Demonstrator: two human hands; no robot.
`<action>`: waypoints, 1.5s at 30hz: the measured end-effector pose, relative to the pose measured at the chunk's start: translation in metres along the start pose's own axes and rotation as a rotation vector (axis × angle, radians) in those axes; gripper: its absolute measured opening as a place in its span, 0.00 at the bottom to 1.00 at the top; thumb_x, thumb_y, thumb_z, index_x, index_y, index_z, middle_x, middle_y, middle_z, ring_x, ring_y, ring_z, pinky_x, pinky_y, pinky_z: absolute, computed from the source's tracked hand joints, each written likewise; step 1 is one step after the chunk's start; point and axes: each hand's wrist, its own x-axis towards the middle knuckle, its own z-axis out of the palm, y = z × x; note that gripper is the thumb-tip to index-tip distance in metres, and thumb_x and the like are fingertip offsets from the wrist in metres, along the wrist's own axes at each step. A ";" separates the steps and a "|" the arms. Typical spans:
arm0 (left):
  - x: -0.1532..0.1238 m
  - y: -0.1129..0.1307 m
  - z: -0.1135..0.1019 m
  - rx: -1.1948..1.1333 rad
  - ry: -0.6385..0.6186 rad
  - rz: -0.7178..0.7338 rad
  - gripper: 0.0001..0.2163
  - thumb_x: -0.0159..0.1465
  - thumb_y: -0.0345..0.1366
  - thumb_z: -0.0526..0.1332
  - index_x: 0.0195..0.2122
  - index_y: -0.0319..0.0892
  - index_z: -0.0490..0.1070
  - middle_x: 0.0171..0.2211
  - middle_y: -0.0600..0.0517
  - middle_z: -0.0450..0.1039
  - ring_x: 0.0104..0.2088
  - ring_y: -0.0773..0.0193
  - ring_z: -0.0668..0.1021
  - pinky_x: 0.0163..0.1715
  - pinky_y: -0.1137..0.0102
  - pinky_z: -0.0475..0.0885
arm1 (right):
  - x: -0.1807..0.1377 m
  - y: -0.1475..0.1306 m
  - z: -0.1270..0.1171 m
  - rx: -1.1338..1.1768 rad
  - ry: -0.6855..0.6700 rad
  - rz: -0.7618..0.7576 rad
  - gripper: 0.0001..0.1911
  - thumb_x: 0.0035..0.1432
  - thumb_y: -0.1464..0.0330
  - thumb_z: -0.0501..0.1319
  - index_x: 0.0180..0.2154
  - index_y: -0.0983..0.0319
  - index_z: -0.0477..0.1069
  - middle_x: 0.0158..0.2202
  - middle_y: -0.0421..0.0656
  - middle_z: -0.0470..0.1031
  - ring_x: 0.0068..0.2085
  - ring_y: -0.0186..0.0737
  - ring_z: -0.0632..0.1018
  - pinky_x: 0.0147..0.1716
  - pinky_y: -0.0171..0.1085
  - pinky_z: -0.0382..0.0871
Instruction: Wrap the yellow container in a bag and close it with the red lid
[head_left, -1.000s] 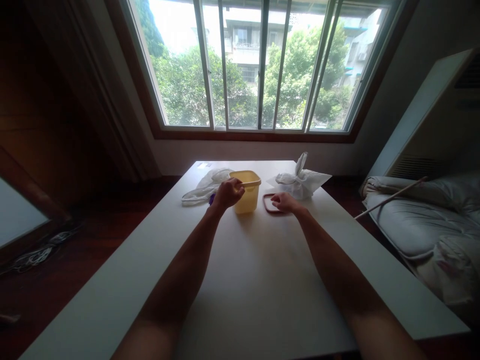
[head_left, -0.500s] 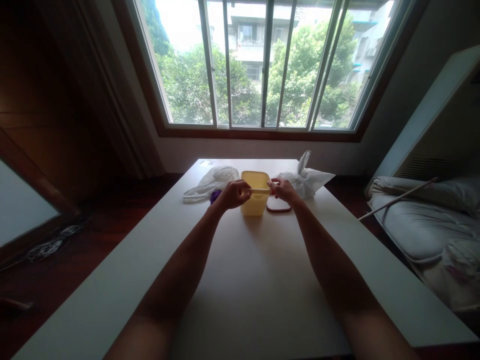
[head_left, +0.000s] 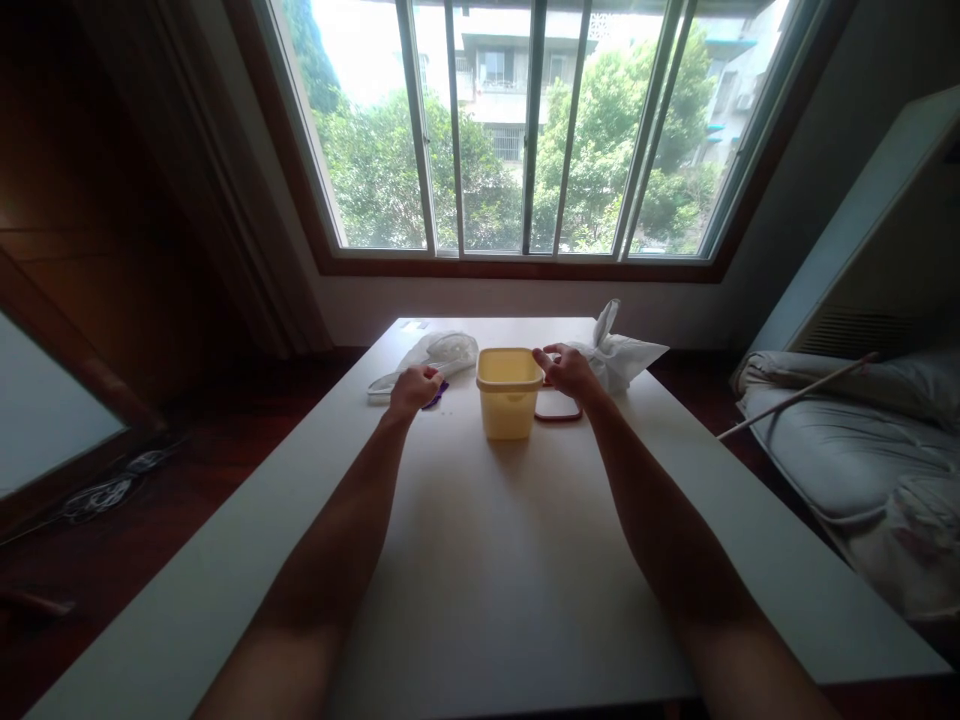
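Note:
A yellow plastic container, uncovered at the top, stands upright on the white table. My right hand is at its right rim, thumb overlapping the edge and fingers bent close behind it. To the left, clear of the container, my left hand has its fingers drawn together above a small purple thing. Whether anything is between those fingertips is hidden. A translucent white plastic bag lies just beyond the left hand. Partly under my right hand, a flat white lid with a red-brown edge rests beside the container.
Behind my right hand sits a knotted white bag. The white table reaches toward a wide window. On the right are a grey folded mattress and a thin stick; cables lie on the left floor.
My left hand has let go of the container's rim and moved left to the purple thing. The container has shifted slightly toward me, and my right hand stays at its rim.

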 end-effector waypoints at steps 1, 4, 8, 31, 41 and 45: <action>-0.001 -0.005 0.005 0.060 -0.040 -0.015 0.12 0.60 0.43 0.62 0.38 0.41 0.79 0.37 0.45 0.82 0.35 0.56 0.81 0.33 0.68 0.71 | 0.001 0.001 0.000 -0.017 0.020 -0.010 0.29 0.63 0.48 0.58 0.52 0.64 0.74 0.38 0.49 0.82 0.34 0.41 0.81 0.35 0.35 0.70; -0.006 -0.016 0.021 0.225 -0.083 -0.027 0.14 0.60 0.44 0.63 0.44 0.44 0.79 0.43 0.43 0.81 0.41 0.53 0.81 0.36 0.67 0.72 | 0.002 0.000 -0.003 -0.054 0.058 -0.030 0.26 0.64 0.48 0.57 0.49 0.62 0.76 0.35 0.47 0.81 0.34 0.41 0.80 0.34 0.34 0.69; -0.006 -0.028 0.036 0.337 -0.037 -0.004 0.16 0.60 0.44 0.62 0.47 0.45 0.78 0.51 0.41 0.77 0.45 0.49 0.81 0.38 0.65 0.73 | -0.002 -0.008 -0.007 -0.090 0.106 -0.064 0.22 0.64 0.50 0.57 0.44 0.60 0.77 0.31 0.44 0.80 0.32 0.40 0.79 0.33 0.34 0.66; -0.015 0.045 -0.043 -0.038 0.233 0.227 0.11 0.63 0.42 0.59 0.40 0.42 0.77 0.34 0.47 0.80 0.34 0.57 0.79 0.37 0.67 0.71 | -0.017 -0.030 0.009 0.050 0.202 -0.387 0.10 0.61 0.64 0.60 0.37 0.62 0.77 0.34 0.45 0.80 0.35 0.39 0.78 0.39 0.37 0.72; -0.049 0.096 -0.068 -0.514 0.089 0.411 0.11 0.61 0.41 0.63 0.38 0.39 0.77 0.27 0.50 0.77 0.26 0.63 0.76 0.27 0.70 0.70 | -0.043 -0.063 0.015 0.227 -0.054 -0.567 0.10 0.60 0.64 0.66 0.42 0.62 0.79 0.38 0.46 0.79 0.37 0.39 0.79 0.39 0.38 0.74; -0.057 0.103 -0.064 -0.700 0.000 0.465 0.11 0.61 0.41 0.64 0.39 0.38 0.77 0.29 0.50 0.78 0.28 0.63 0.79 0.30 0.69 0.74 | -0.050 -0.072 0.020 0.287 -0.082 -0.568 0.13 0.58 0.61 0.68 0.42 0.62 0.79 0.40 0.46 0.79 0.35 0.37 0.79 0.36 0.37 0.74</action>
